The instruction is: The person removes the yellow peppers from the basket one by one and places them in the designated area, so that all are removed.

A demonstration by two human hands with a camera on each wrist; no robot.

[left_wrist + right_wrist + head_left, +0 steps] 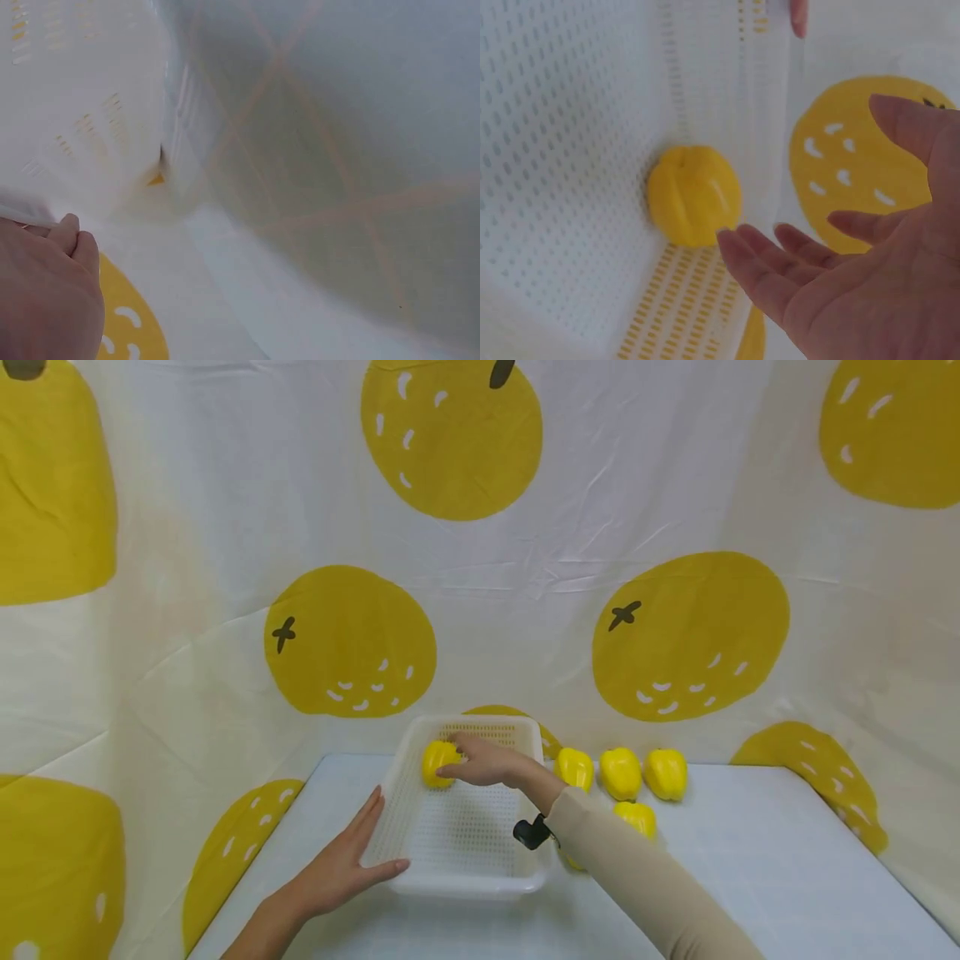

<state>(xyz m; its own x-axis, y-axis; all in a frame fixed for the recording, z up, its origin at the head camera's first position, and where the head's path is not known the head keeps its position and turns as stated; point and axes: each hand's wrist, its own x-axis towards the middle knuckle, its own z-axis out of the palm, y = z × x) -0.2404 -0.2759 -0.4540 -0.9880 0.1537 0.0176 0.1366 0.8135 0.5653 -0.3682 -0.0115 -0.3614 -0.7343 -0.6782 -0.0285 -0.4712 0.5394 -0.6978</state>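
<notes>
A white perforated plastic basket (465, 885) stands on the table, with one yellow bell pepper (437, 766) at its far left inside. My right hand (487, 760) reaches over the basket beside this pepper. In the right wrist view its fingers (765, 274) are spread and relaxed, with nothing held; the fingertips are close to the pepper (694, 196), and whether they touch it I cannot tell. My left hand (337, 864) holds the basket at its near left corner, thumb at the rim and fingers along the outer side. In the left wrist view, bent fingers (75, 241) lie at the rim.
Right of the basket sit several more yellow bell peppers (621, 774), one mostly hidden by the right sleeve (637, 868). A pale blue checked cloth (765, 860) covers the table. Behind it hangs a white curtain (510, 585) printed with large yellow fruit.
</notes>
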